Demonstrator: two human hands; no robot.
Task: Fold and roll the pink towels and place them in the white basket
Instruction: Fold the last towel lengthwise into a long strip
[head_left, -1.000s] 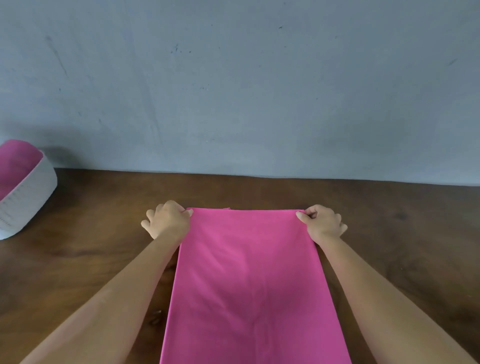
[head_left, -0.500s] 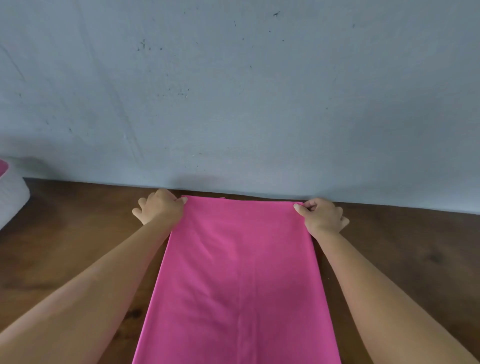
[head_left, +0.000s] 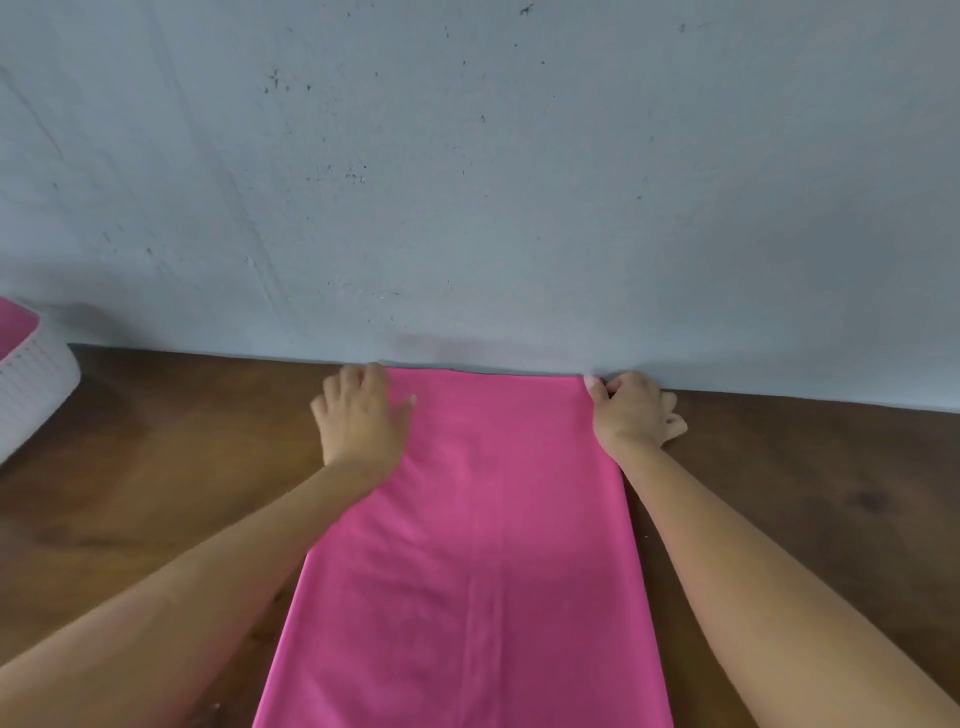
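Observation:
A pink towel lies as a long folded strip on the brown wooden table, its far edge against the wall. My left hand lies flat on the towel's far left corner with the fingers spread. My right hand pinches the far right corner between thumb and curled fingers. The white basket stands at the far left edge of the view, with pink cloth showing inside it.
A grey-blue wall rises straight from the table's back edge, right behind the towel and both hands. Bare wood shows on both sides of the towel.
Both hands have carried the towel's far edge away from me, up to the wall. My left hand has let go of its corner and flattened onto it.

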